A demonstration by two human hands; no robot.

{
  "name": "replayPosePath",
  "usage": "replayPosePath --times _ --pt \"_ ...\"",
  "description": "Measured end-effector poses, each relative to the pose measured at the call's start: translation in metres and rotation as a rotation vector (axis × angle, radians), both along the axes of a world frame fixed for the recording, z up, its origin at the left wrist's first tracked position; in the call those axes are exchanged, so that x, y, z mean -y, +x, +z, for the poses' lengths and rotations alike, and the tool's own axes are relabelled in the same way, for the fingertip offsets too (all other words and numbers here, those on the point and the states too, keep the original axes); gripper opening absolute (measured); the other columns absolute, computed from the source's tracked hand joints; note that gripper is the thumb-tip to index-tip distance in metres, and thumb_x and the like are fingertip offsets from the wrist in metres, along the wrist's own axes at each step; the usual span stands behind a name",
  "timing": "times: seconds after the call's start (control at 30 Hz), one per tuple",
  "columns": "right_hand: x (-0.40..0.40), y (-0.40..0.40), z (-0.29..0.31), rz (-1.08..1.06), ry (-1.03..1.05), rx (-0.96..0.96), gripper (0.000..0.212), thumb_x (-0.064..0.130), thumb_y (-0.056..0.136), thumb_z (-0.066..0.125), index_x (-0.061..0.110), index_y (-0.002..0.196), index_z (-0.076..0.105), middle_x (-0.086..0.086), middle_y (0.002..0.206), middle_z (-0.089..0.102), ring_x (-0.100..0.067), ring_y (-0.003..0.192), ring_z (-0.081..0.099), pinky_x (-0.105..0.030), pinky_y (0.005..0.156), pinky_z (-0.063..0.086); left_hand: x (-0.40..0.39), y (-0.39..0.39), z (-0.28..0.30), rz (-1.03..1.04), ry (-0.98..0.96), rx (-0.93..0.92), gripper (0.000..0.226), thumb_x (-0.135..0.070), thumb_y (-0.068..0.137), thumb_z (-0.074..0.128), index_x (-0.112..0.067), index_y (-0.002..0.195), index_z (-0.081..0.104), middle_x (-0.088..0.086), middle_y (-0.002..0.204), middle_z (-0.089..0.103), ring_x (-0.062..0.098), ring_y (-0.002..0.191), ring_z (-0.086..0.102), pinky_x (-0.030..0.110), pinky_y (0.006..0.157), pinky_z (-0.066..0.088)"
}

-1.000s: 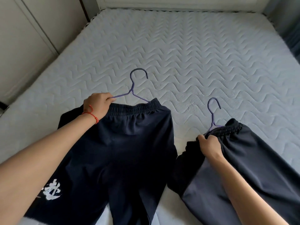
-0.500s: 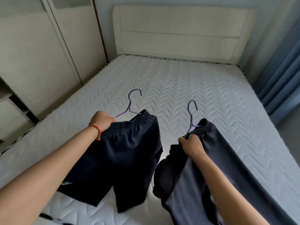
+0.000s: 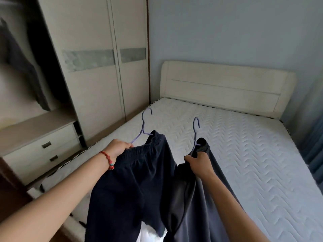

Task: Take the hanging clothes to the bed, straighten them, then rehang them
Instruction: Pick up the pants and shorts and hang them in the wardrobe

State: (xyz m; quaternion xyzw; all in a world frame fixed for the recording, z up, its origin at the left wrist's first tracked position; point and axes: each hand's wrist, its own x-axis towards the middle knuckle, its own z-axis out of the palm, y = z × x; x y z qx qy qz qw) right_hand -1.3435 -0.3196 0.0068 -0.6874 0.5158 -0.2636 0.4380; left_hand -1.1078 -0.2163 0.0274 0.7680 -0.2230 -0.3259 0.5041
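Observation:
My left hand (image 3: 117,148) grips one arm of a purple hanger (image 3: 143,126) together with the waistband of dark navy shorts (image 3: 132,186), which hang in the air over the bed's near edge. My right hand (image 3: 199,163) grips a second purple hanger (image 3: 196,131) at the waistband of dark grey trousers (image 3: 194,212), also lifted and hanging down. Both hooks point up. The white quilted mattress (image 3: 244,154) lies beyond and below the clothes.
A cream headboard (image 3: 225,88) stands at the bed's far end. To the left are a sliding-door wardrobe (image 3: 97,70), a drawer unit (image 3: 40,151) and an open wardrobe bay with a dark garment (image 3: 22,67) hanging. A blue curtain (image 3: 314,140) is at the right.
Both garments, which lay on the mattress a second ago, have been lifted off it by their hangers. The view has risen and swung left toward the wardrobe.

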Motion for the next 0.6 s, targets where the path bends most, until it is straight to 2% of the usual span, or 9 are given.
replayPosePath --times 0.13,0.17,0.27,0.37,0.5,0.6 --pt "-0.016 0.028 0.041 0.111 -0.035 0.063 0.036 0.01 0.08 0.057 0.013 0.054 0.033 -0.001 0.052 0.035 -0.014 0.052 0.033 -0.026 0.049 0.027 -0.035 0.01 0.034 0.096 -0.1 0.003 0.033 0.0 0.09 0.047 -0.007 0.059 0.057 0.004 0.051 0.057 0.014 0.04 0.056 0.012 0.036 0.041" --pt "-0.02 0.034 0.051 0.143 -0.049 0.068 0.035 0.01 0.081 0.057 0.012 0.055 0.034 -0.001 0.053 0.035 -0.014 0.052 0.033 -0.026 0.049 0.026 -0.044 0.012 0.042 0.113 -0.128 -0.001 0.033 0.0 0.09 0.046 -0.007 0.06 0.057 0.003 0.049 0.057 0.011 0.037 0.055 0.011 0.035 0.04" --pt "-0.03 0.057 0.077 0.221 -0.085 0.082 0.036 0.01 0.083 0.055 0.013 0.055 0.033 -0.001 0.053 0.035 -0.015 0.05 0.032 -0.025 0.048 0.026 -0.07 0.023 0.064 0.154 -0.206 0.024 0.031 -0.004 0.092 0.046 -0.008 0.063 0.056 0.006 0.063 0.055 0.019 0.059 0.053 0.014 0.044 0.043" --pt "-0.042 0.088 0.096 0.29 -0.109 0.102 0.036 0.009 0.083 0.055 0.012 0.056 0.032 -0.004 0.054 0.035 -0.017 0.051 0.033 -0.025 0.048 0.026 -0.098 0.043 0.079 0.228 -0.269 0.065 0.03 -0.009 0.094 0.046 -0.01 0.066 0.058 0.006 0.07 0.055 0.022 0.078 0.052 0.023 0.06 0.042" --pt "-0.065 0.139 0.116 0.358 -0.123 0.137 0.042 0.007 0.084 0.055 0.014 0.052 0.028 -0.003 0.051 0.031 -0.016 0.049 0.029 -0.025 0.047 0.023 -0.139 0.077 0.092 0.326 -0.331 0.127 0.032 -0.009 0.094 0.045 -0.012 0.064 0.057 0.003 0.068 0.055 0.018 0.068 0.05 0.023 0.058 0.039" --pt "-0.085 0.183 0.123 0.399 -0.108 0.154 0.04 0.008 0.083 0.057 0.012 0.053 0.031 -0.006 0.054 0.035 -0.018 0.054 0.035 -0.027 0.051 0.028 -0.171 0.108 0.1 0.397 -0.364 0.187 0.03 -0.011 0.094 0.046 -0.011 0.067 0.058 -0.002 0.071 0.056 0.012 0.069 0.05 0.018 0.063 0.037"
